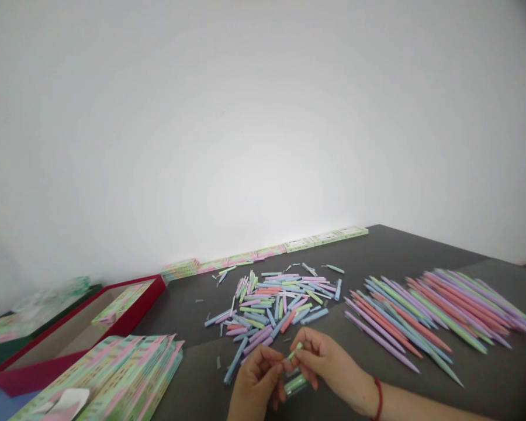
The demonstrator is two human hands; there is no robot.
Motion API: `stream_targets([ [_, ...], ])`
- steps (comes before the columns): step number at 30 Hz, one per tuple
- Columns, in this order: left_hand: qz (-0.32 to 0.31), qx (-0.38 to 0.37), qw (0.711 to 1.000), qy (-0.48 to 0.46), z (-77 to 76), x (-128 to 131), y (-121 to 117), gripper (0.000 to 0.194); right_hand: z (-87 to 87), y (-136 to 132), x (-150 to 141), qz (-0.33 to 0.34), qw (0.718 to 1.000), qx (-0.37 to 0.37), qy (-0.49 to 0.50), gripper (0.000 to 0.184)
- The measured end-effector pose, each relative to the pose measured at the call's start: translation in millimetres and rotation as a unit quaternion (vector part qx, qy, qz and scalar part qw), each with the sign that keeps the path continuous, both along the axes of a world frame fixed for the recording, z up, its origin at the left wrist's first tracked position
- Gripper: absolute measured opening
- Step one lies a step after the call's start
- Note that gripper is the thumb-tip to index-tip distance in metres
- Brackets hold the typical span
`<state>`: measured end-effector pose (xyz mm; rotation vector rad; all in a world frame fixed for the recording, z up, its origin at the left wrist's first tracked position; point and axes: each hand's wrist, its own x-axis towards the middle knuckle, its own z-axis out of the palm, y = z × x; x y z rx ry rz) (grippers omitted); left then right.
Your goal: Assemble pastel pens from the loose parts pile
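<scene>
My left hand (255, 380) and my right hand (328, 365) meet at the near edge of the dark table (377, 245). Together their fingertips pinch a small green pen piece (295, 351), and a clear green-tinted part (296, 384) sits just below between them. A red cord circles my right wrist. Just beyond my hands lies a loose pile of short pastel pen caps (274, 304). To the right, a fanned row of long pastel pen barrels (433, 316) lies flat.
A stack of pink-and-green printed cards (114, 380) lies at the near left. Behind it stands a red tray (127, 318) with cards inside. A row of flat card packs (267, 254) lines the far edge against the white wall.
</scene>
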<state>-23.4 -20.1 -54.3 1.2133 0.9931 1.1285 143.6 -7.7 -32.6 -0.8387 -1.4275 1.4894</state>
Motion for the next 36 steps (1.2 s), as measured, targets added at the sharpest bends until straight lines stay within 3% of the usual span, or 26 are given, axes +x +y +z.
stream_targets([
  [4,0.001,0.000,1.000,-0.009,-1.1,3,1,0.039,3.7,-2,0,-0.006,1.000,-0.010,0.005,0.024],
  [13,-0.003,0.012,1.000,-0.005,14.1,7,-5,0.037,6.3,-5,-3,0.003,0.997,-0.047,0.056,0.019],
  [25,-0.003,0.014,1.000,0.003,7.3,7,-3,0.034,4.4,-3,-2,-0.006,0.999,0.002,0.034,0.021],
  [31,-0.007,0.015,1.000,0.006,4.8,10,-4,0.033,2.5,-3,-2,0.002,0.999,0.032,-0.016,0.030],
  [36,-0.002,0.015,1.000,0.016,6.1,11,-4,0.033,-2.7,-12,5,-0.008,0.987,0.096,-0.125,0.046],
])
